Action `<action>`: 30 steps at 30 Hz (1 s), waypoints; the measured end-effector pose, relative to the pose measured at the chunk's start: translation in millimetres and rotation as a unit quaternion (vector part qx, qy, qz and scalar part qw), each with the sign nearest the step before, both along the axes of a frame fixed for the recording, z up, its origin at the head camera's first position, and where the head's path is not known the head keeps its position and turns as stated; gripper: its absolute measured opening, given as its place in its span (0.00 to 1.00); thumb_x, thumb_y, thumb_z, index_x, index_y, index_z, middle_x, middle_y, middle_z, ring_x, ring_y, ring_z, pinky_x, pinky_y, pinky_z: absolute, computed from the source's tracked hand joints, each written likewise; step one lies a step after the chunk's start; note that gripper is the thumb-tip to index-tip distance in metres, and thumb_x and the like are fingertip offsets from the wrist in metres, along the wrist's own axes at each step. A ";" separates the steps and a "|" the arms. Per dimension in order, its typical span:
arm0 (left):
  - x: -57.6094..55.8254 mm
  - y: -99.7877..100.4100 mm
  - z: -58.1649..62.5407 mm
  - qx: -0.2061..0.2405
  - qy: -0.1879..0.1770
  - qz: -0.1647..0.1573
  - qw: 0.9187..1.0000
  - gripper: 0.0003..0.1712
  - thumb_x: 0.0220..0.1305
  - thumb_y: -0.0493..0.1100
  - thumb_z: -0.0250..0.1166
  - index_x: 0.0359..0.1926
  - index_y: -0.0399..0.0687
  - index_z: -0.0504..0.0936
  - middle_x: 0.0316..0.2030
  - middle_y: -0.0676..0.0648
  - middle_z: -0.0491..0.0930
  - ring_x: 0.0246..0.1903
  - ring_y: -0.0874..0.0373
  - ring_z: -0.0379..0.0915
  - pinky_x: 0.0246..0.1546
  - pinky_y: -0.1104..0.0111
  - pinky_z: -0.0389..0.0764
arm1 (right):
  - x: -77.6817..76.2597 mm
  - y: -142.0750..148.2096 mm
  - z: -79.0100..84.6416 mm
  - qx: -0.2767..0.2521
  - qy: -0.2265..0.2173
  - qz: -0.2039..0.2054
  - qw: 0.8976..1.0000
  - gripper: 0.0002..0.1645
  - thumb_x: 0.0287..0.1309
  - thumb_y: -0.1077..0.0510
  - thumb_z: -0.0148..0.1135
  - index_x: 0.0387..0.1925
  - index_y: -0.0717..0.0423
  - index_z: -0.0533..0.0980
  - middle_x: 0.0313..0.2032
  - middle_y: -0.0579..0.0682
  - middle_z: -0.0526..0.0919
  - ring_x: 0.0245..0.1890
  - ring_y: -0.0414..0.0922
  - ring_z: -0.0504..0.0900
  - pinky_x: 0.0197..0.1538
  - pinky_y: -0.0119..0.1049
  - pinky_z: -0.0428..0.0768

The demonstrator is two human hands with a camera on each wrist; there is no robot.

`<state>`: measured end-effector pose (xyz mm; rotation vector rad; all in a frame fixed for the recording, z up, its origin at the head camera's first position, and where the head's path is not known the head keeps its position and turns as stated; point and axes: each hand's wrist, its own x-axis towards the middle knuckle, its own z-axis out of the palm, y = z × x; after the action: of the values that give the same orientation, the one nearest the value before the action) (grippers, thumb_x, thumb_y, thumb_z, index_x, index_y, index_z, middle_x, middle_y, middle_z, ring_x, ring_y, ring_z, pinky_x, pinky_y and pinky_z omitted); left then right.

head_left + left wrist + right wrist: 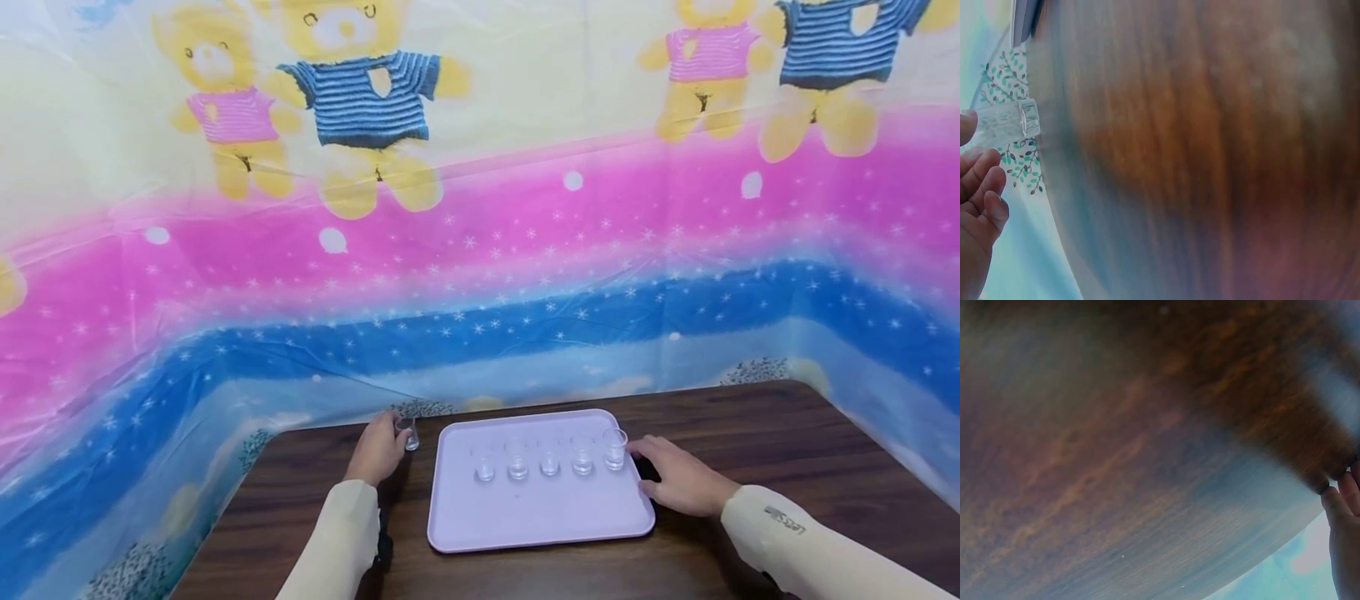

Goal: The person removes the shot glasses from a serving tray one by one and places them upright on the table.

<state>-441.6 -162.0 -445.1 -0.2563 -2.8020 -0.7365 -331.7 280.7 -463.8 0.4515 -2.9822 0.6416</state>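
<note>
At the back left of the table, my left hand (378, 448) holds a small clear shot glass (408, 435) between thumb and fingers. In the left wrist view, the shot glass (1007, 122) lies between the thumb and curled fingers (985, 181), its thick base pointing away from the hand. My right hand (686, 477) rests at the right edge of a pale lilac tray (540, 521), thumb and fingers spread. Several similar shot glasses (550, 462) stand in a row across the tray; the rightmost glass (615, 450) is close to the right fingertips.
The dark wood-grain table (787, 450) extends on both sides of the tray. Behind it hangs a plastic sheet (510, 250) printed with teddy bears, pink and blue bands. The sheet meets the table's back edge near the left hand.
</note>
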 end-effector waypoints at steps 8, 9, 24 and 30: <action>5.0 -4.1 6.1 0.013 -0.012 -0.002 1.000 0.20 0.64 0.40 0.62 0.52 0.31 0.73 0.40 0.41 0.73 0.37 0.50 0.73 0.36 0.58 0.77 | 0.1 -0.9 -0.7 0.000 0.008 0.009 1.000 0.30 0.55 0.55 0.63 0.59 0.59 0.69 0.52 0.52 0.73 0.56 0.54 0.71 0.56 0.56 0.67; 6.1 -4.0 7.0 0.015 -0.010 -0.003 1.000 0.21 0.64 0.41 0.62 0.53 0.31 0.72 0.40 0.41 0.73 0.37 0.51 0.73 0.36 0.57 0.77 | 0.0 -0.8 -1.2 0.001 0.007 0.007 1.000 0.30 0.55 0.55 0.63 0.59 0.59 0.69 0.52 0.52 0.73 0.56 0.54 0.70 0.56 0.56 0.67; 23.9 10.8 17.7 0.032 0.054 -0.091 0.994 0.21 0.62 0.41 0.65 0.53 0.34 0.75 0.43 0.41 0.74 0.36 0.53 0.72 0.37 0.59 0.75 | 3.6 2.2 0.8 0.003 0.009 0.011 1.000 0.32 0.54 0.54 0.64 0.60 0.60 0.69 0.52 0.54 0.74 0.56 0.55 0.71 0.56 0.56 0.66; 32.0 27.0 19.5 0.027 0.027 -0.148 0.988 0.18 0.59 0.40 0.68 0.49 0.36 0.79 0.37 0.46 0.77 0.32 0.56 0.70 0.32 0.64 0.74 | 4.2 -0.1 2.2 0.003 0.006 0.018 1.000 0.32 0.55 0.54 0.63 0.61 0.61 0.69 0.53 0.55 0.73 0.56 0.55 0.71 0.55 0.57 0.67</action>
<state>-409.6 -135.0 -425.6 -0.6812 -2.7184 -0.8534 -327.4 280.5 -461.6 0.5083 -2.9720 0.6291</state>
